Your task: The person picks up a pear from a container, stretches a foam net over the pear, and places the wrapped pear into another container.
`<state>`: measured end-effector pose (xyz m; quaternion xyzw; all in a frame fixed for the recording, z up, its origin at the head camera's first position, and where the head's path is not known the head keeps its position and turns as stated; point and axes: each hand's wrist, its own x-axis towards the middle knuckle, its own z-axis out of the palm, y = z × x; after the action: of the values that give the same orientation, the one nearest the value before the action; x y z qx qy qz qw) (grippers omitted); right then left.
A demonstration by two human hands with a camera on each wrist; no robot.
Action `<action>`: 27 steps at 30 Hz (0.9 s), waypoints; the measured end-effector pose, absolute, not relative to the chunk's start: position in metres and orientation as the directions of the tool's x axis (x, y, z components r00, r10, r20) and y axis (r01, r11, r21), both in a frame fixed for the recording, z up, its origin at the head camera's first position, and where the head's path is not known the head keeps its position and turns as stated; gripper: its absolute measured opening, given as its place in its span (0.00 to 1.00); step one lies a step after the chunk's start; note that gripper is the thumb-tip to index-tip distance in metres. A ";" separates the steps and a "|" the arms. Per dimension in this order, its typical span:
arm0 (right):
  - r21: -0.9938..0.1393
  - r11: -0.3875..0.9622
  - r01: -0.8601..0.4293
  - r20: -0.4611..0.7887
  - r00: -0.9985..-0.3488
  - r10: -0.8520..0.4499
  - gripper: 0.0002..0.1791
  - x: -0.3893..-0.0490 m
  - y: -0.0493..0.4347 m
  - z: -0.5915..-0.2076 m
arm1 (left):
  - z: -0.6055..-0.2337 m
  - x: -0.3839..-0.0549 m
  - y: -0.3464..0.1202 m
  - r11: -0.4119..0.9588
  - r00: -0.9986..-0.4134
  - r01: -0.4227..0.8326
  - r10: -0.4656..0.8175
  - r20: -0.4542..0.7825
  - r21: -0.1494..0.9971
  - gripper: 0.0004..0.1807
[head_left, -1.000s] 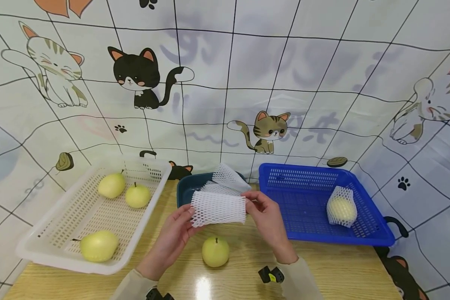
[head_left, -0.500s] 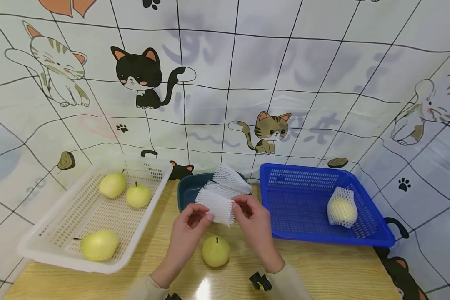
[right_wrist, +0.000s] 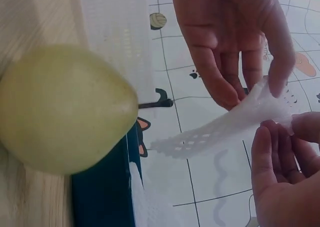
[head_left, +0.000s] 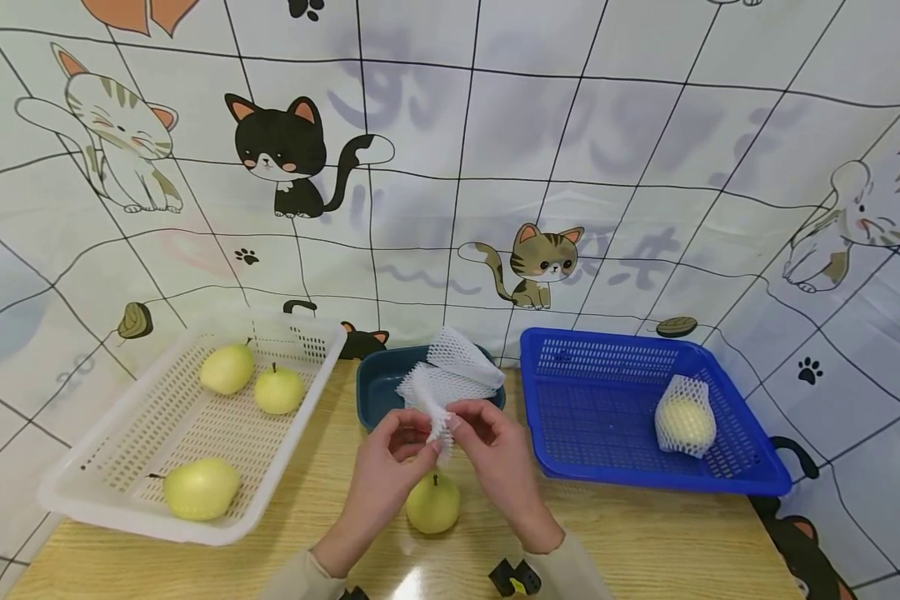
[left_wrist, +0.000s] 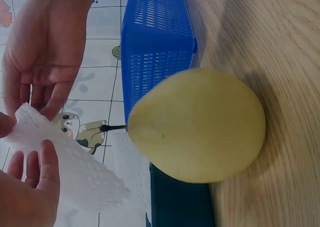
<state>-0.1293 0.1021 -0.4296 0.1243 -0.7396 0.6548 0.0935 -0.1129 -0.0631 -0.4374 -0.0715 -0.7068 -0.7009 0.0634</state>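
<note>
A white foam fruit net point(head_left: 440, 422) is pinched at its near end by both hands. My left hand point(head_left: 385, 473) grips one side of the net between thumb and fingers. Opposite it, my right hand point(head_left: 504, 463) pinches the other side. Below and between the hands a yellow-green pear point(head_left: 432, 505) stands upright on the table, apart from the net, stem up. The left wrist view shows the net point(left_wrist: 67, 162) hanging loose from the fingertips, beside the stem of the pear point(left_wrist: 200, 127). Behind the hands, more foam nets point(head_left: 465, 367) lie over a dark teal tray point(head_left: 378, 392).
On the left stands a white basket point(head_left: 146, 529) with 3 pears. A blue basket point(head_left: 592, 425) on the right holds one pear in a foam net point(head_left: 685, 417). A cat-print sheet point(head_left: 420, 208) hangs behind the wooden table point(head_left: 645, 542).
The net was held flat and wide between the hands. Both hands have come closer together, and its near end is now bunched and narrow. The pear has stayed in place.
</note>
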 end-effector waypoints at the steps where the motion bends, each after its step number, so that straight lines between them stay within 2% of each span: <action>1: -0.941 0.107 -0.322 0.316 -0.946 -0.066 0.07 -0.129 0.103 -0.430 | -0.438 -0.113 -0.064 0.034 -0.978 0.209 0.001 0.209 0.977 0.14; 7: -0.860 0.137 -0.492 0.477 -0.870 -0.129 0.07 -0.130 0.108 -0.434 | -0.443 -0.116 -0.068 0.192 -0.957 0.258 -0.083 0.277 0.947 0.11; 10: -0.821 0.134 -0.554 0.533 -0.830 -0.166 0.09 -0.130 0.110 -0.435 | -0.444 -0.117 -0.068 0.148 -0.963 0.233 -0.100 0.249 0.961 0.10; 13: -0.834 0.098 -0.544 0.523 -0.834 -0.179 0.10 -0.129 0.112 -0.435 | -0.445 -0.116 -0.067 0.057 -0.968 0.219 -0.115 0.224 0.974 0.09; 17: -0.918 0.043 -0.395 0.384 -0.910 -0.154 0.06 -0.126 0.114 -0.432 | -0.447 -0.117 -0.065 -0.053 -0.958 0.254 -0.148 0.244 0.966 0.09; 20: -0.984 0.008 -0.180 0.175 -0.967 -0.184 0.17 -0.126 0.113 -0.429 | -0.447 -0.117 -0.065 -0.072 -0.945 0.294 -0.171 0.278 0.953 0.09; 22: -0.999 -0.025 -0.040 0.044 -0.971 -0.234 0.24 -0.126 0.113 -0.427 | -0.448 -0.117 -0.065 -0.083 -0.940 0.315 -0.166 0.298 0.946 0.09; 24: -0.995 -0.071 0.069 -0.044 -0.953 -0.300 0.25 -0.126 0.113 -0.426 | -0.449 -0.116 -0.064 -0.096 -0.936 0.337 -0.143 0.323 0.936 0.09; 27: -0.977 -0.167 0.133 -0.067 -0.933 -0.353 0.21 -0.126 0.113 -0.426 | -0.451 -0.117 -0.064 -0.117 -0.926 0.375 -0.093 0.366 0.920 0.09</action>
<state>-0.1257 0.1129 -0.4262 0.0880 -0.6254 0.7586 -0.1602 -0.1165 -0.0643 -0.4508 -0.1095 -0.6453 -0.7393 0.1582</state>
